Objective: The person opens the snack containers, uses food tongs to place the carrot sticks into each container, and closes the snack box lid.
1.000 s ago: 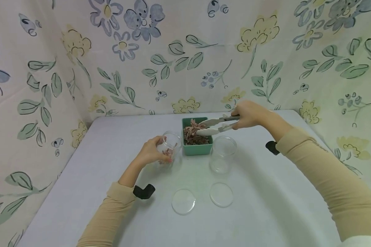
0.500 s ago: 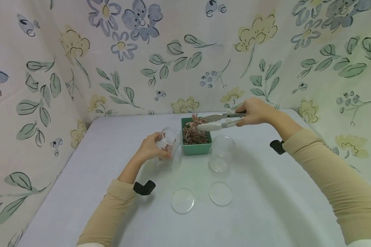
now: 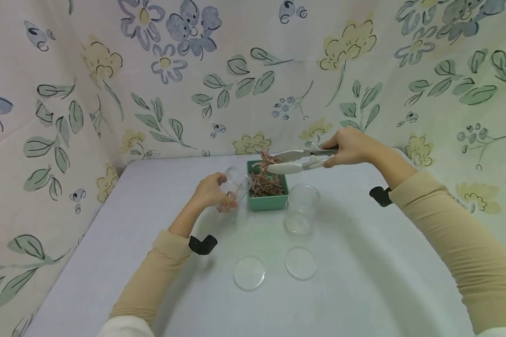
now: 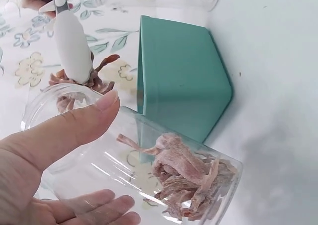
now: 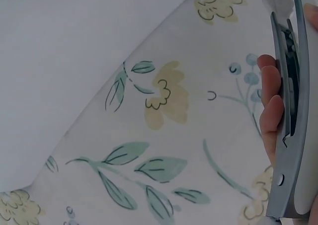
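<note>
One stringy clump [image 3: 264, 160] higher in tongs [image 3: 287, 168]; jar [image 4: 131, 165] raised too.

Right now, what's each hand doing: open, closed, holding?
Left hand: closed around a tilted clear jar, brownish strips inside.
Right hand: closed on tongs that hold more strips.

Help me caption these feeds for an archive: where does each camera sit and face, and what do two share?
Head: worn on the head, facing forward and down at the table; both sleeved arms, left grip and right grip show.
Left wrist: on the left wrist, facing the tilted clear jar; left grip close, part of right grip upper left.
Right wrist: on the right wrist, facing floral cloth past the tongs; right grip partly shows.
Shared: head and left wrist both show the green tub.
</note>
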Demonstrator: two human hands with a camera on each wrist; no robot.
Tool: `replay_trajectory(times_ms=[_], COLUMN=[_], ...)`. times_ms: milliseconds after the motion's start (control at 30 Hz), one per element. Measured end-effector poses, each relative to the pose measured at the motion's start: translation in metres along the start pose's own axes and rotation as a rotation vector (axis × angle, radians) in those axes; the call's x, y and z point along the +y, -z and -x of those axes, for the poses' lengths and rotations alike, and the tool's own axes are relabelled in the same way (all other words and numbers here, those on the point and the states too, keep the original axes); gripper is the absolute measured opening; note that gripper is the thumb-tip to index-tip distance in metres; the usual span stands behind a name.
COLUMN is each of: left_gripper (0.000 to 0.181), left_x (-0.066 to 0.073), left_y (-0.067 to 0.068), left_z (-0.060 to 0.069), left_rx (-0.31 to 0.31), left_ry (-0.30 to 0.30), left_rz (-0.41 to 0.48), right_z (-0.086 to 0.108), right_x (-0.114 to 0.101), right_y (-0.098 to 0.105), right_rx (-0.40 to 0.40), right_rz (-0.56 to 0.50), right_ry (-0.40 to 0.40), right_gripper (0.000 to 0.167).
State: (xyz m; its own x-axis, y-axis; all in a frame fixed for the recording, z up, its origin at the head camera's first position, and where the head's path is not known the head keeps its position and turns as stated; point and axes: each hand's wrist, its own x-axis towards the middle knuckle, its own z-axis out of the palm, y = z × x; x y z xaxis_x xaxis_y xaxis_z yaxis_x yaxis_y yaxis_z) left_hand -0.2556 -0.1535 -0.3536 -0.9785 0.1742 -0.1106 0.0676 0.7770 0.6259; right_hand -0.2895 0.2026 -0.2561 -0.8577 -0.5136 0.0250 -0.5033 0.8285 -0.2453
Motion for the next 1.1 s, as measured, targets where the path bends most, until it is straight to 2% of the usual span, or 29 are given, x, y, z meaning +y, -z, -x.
replay_trajectory(times_ms=[267, 600, 833, 933, 1100], left_gripper=[0.089, 0.088, 0.088, 0.089, 0.088], left_x=[0.014, 0.026, 0.033, 0.036, 0.037], left_y=[0.003, 0.003, 0.002, 0.003, 0.003], left_z=[-0.006, -0.011, -0.014, -0.015, -0.016], left_rx=[-0.054, -0.067, -0.070, -0.078, -0.081], left_ry=[0.000, -0.012, -0.010, -0.007, -0.022], left_rz=[-0.037, -0.038, -0.065, -0.087, -0.087], right_z=[0.000, -0.007, -0.013, -0.016, -0.023], right_x=[-0.003, -0.020, -0.031, -0.035, -0.043], right_y=[0.005, 0.013, 0.019, 0.022, 0.026], right_rx=[0.021, 0.001, -0.033, -0.046, -0.064], right_rz=[0.008, 0.029, 0.091, 0.120, 0.169], right_ry=[0.035, 0.052, 0.120, 0.171, 0.255], right_gripper=[0.044, 0.046, 0.045, 0.038, 0.013])
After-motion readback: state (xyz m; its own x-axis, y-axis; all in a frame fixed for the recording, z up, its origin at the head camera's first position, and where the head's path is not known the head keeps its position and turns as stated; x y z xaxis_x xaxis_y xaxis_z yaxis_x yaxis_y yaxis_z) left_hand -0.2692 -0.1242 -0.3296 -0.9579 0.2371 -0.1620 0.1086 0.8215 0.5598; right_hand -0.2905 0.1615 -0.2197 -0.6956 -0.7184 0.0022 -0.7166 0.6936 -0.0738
